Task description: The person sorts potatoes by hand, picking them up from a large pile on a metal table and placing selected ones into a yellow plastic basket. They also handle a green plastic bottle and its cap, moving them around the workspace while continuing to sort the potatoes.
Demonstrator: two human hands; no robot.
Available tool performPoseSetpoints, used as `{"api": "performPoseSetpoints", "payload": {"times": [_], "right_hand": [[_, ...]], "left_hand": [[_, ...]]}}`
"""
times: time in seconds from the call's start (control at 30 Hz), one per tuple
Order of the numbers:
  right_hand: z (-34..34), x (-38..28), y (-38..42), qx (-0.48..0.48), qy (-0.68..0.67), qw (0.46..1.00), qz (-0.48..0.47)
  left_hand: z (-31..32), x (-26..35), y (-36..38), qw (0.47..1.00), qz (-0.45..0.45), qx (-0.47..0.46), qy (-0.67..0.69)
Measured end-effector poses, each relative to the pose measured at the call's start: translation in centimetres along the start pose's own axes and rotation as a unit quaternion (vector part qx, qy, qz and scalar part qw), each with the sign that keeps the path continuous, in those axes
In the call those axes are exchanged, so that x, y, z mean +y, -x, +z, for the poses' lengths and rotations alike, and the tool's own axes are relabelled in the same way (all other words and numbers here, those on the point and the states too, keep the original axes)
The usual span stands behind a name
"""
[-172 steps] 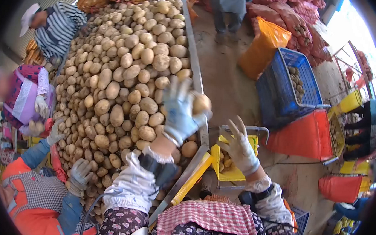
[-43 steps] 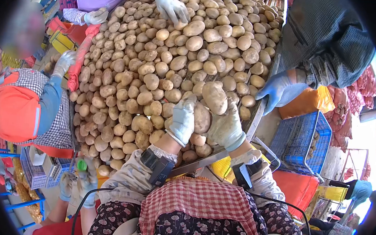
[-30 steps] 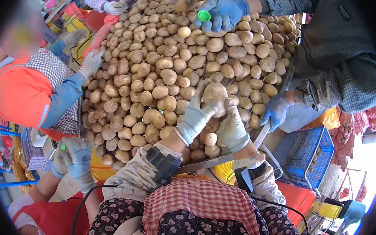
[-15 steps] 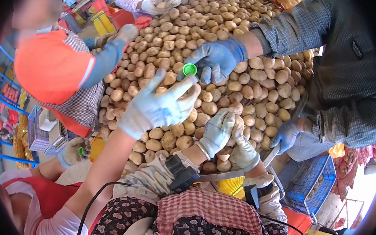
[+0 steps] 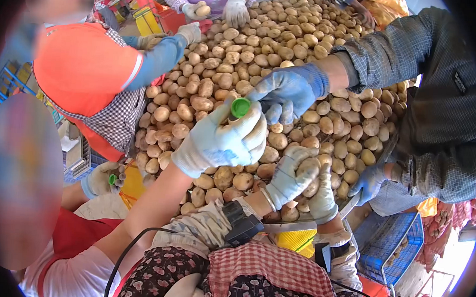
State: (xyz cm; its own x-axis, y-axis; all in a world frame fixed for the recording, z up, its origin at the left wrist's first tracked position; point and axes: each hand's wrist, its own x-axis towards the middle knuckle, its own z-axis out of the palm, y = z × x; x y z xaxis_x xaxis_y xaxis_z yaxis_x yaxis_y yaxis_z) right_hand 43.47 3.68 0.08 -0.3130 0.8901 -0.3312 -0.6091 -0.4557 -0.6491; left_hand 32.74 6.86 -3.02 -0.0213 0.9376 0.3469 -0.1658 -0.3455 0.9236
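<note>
My left hand point(image 5: 292, 174), in a pale work glove with a black device on the wrist, is closed on a potato point(image 5: 308, 168) at the near edge of a big potato heap point(image 5: 288, 42). Close beside it, my right hand point(image 5: 323, 200), gloved the same way, curls round a second potato point(image 5: 311, 188), partly hidden by the fingers. Left of my hands, a co-worker's white-gloved hand point(image 5: 222, 139) has its fingers round a green cap-like piece point(image 5: 240, 108). Another person's blue-gloved hand point(image 5: 293, 92) meets it there.
A metal table rim point(image 5: 290, 226) runs in front of me. Blue crate point(image 5: 390, 247) stands at right, near red mesh sacks point(image 5: 443, 226). The co-worker on the left holds another green piece point(image 5: 112, 179) in the other hand. An orange-vested person point(image 5: 85, 65) works across the heap.
The white-gloved fingers beside me, spread before, have closed round the green piece at the blue glove. My hands stay together on the potatoes. The view has shifted slightly.
</note>
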Motion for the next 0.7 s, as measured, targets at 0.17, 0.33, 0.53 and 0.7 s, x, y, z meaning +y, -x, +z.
{"api": "performPoseSetpoints", "payload": {"times": [0.17, 0.33, 0.53, 0.7], "right_hand": [[-6.6, 1.4, -2.6, 0.103, 0.0, 0.995, -0.021], [-2.9, 0.2, -2.5, -0.199, -0.215, 0.956, -0.011], [-2.3, 0.0, -2.1, -0.123, -0.087, 0.989, 0.012], [-2.4, 0.8, -2.4, -0.131, -0.057, 0.99, 0.001]], "left_hand": [[-0.8, 1.6, -0.2, 0.986, 0.068, -0.106, -0.108], [-0.9, 2.1, -1.0, 0.956, 0.194, -0.044, -0.214], [-1.6, 2.1, -1.5, 0.969, 0.16, 0.052, -0.18], [-2.0, 2.4, -1.5, 0.971, 0.152, 0.073, -0.169]]}}
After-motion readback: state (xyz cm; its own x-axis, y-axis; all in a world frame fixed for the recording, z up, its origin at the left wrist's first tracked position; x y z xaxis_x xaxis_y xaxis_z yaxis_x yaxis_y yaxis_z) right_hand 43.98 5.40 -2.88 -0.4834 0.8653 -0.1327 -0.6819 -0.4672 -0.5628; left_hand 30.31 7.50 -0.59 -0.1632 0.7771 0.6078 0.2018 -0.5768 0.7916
